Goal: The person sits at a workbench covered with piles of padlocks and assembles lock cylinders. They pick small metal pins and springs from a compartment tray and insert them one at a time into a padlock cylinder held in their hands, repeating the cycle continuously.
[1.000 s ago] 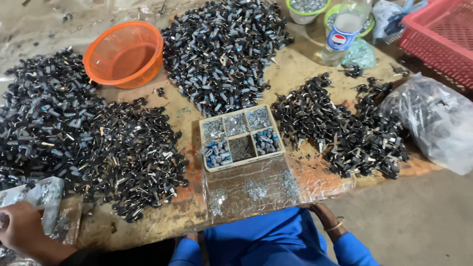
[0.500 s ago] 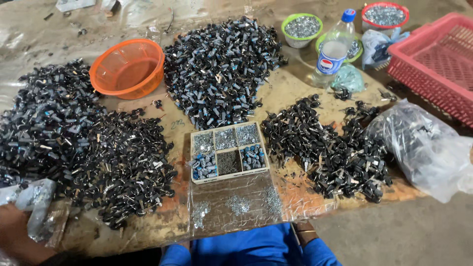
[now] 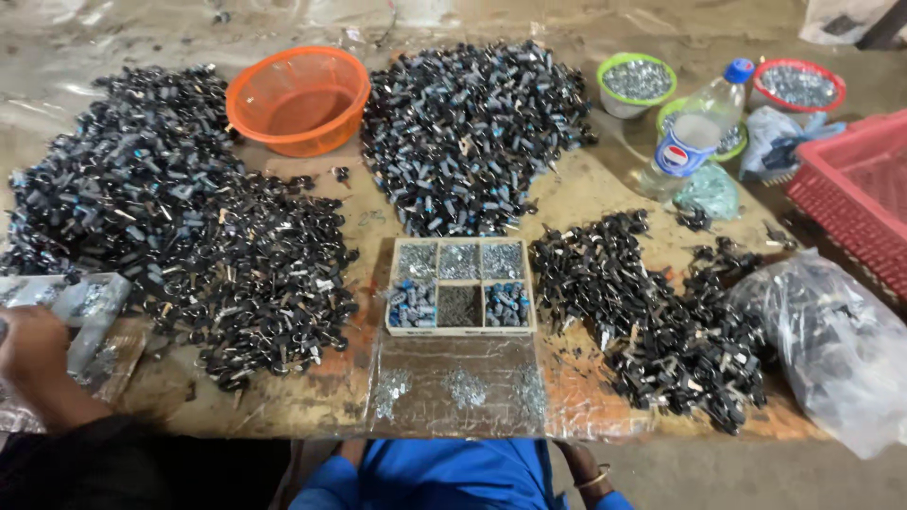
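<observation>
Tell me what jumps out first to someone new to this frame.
The big heaps of small dark parts: one at the left, one at the top middle, one at the right. Next, the bright orange bowl between the left and top heaps, and the compartment tray at the centre. At the lower left edge, a hand rests on a clear plastic bag.

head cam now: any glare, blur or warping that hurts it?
Head view: soft, even light, no hard shadows. Glare on the clear plastic sheet in front of the divided tray and on the clear bag at right. Centre piles sharp; the left hand at the edge is slightly soft. Wide lens bends the table edge.
</observation>
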